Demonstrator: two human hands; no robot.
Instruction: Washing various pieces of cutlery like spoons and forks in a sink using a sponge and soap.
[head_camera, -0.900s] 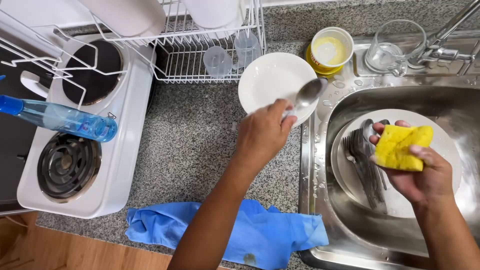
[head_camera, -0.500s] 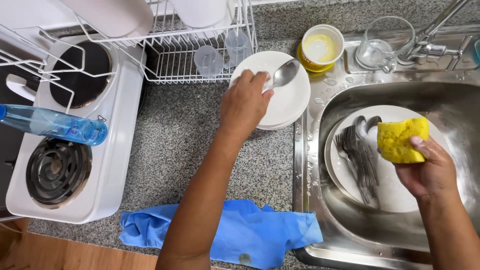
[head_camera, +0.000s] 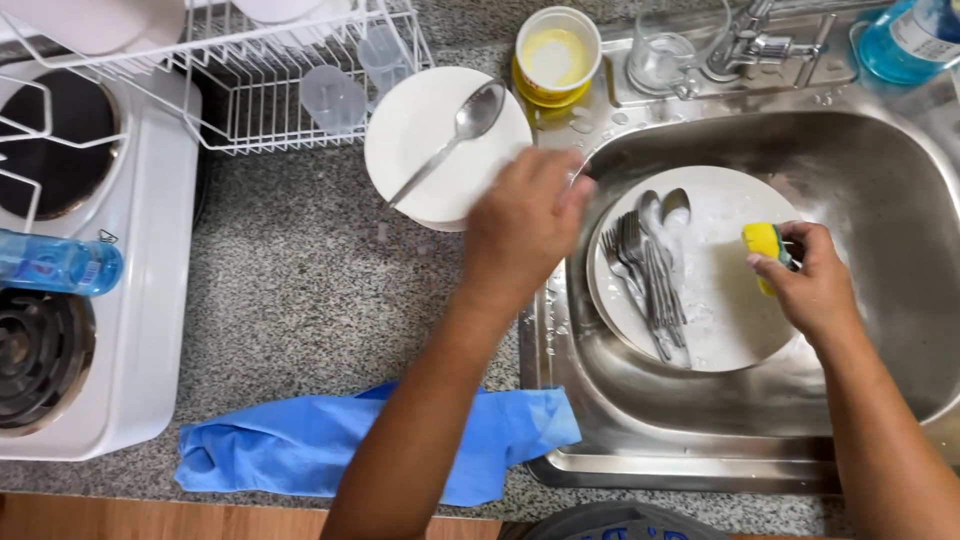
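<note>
Speckled counter (head_camera: 280, 300) underneath, my left hand (head_camera: 525, 225) hangs empty, fingers loosely curled, over the sink (head_camera: 880, 150) rim; at three o'clock my right hand (head_camera: 815, 290) squeezes the soft, soggy yellow sponge (head_camera: 762, 243) against a soapy, slippery plate (head_camera: 730, 300).

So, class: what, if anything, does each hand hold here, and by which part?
The right hand grips the yellow sponge by its near end, over the plate in the sink. The left hand holds nothing; the spoon lies on the white plate.
</note>
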